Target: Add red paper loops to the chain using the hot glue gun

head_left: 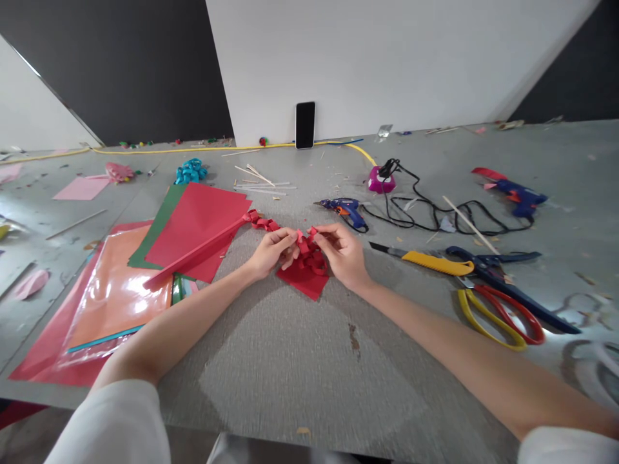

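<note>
Both hands meet at the middle of the grey table (309, 361), fingers curled around a folded red paper strip chain (309, 254). The left hand (273, 252) pinches the chain's left side between thumb and fingertips, and the right hand (342, 252) grips its right side the same way, so the crumpled zigzag bundle sits between the two sets of fingers and partly over a small flat red paper piece (305, 278) lying on the table beneath. A looser tail of the same chain trails up and left from the left hand's fingers toward a long red paper strip (193, 256) resting across a stack of red and green paper sheets (198, 222). To the right lie a yellow-handled utility knife (425, 260), blue-handled scissors (488, 265), and red-and-yellow-handled scissors (498, 316). A blue glue gun (347, 209) lies just beyond the hands.
</note>
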Motion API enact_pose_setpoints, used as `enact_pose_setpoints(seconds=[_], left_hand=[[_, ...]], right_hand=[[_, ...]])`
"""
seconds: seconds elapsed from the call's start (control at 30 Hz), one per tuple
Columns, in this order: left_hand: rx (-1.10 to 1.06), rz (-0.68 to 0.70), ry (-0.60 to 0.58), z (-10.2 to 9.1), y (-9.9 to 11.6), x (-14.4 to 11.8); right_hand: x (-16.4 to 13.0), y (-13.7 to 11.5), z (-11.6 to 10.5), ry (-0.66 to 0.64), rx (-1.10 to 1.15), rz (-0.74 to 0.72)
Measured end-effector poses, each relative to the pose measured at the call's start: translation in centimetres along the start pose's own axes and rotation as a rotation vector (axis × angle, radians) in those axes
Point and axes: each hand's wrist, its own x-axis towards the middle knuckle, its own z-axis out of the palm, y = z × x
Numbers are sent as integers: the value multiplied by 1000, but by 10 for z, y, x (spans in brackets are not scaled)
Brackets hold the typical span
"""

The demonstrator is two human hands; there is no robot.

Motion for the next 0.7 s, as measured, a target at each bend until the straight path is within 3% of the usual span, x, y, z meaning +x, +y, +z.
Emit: enact_pose_setpoints(seconds=[0.23,0.7], left_hand=[[55,-5,46,-2,-3,2],[62,-36,31,0,-3,2]], right_hand=[[-1,-6,0,10,-46,-22],[-5,-5,0,-45,-60,-105]])
